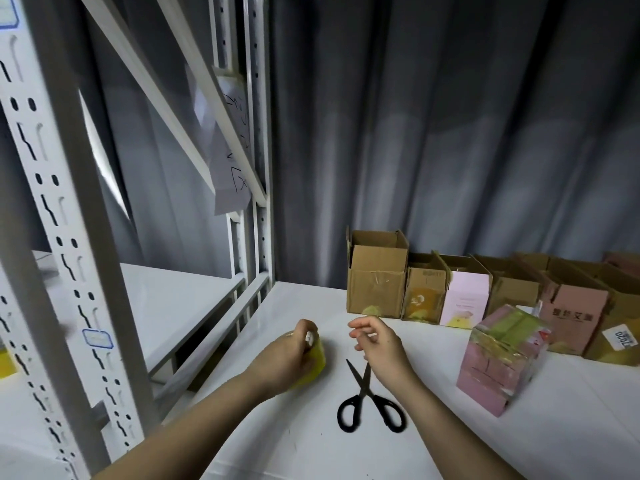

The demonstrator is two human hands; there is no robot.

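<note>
left grip [289,353] curls round a yellow tape roll [317,360] resting on the white table [294,445], beside a shelf rack [69,237]. right grip [381,344] hovers above black scissors [363,384], fingers loosely bent, holding nothing visible. cardboard boxes [377,275] line the back, and a taped pink box [498,362] stands at the right. the box labels are too blurred to read.

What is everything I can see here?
tape roll: one, yellowish, on the table, under the left hand
scissors: one pair, black, on the table by the right wrist
taped bundle: one, pink and green, table's right side
cardboard boxes: several in a row, brown and pink, along the curtain
table: one, white
rack: one, white, left
paper sheet: one, white with writing, on the rack
curtain: one, grey, behind
left hand: grips the tape roll
right hand: fingers loosely curled, above the scissors
</note>
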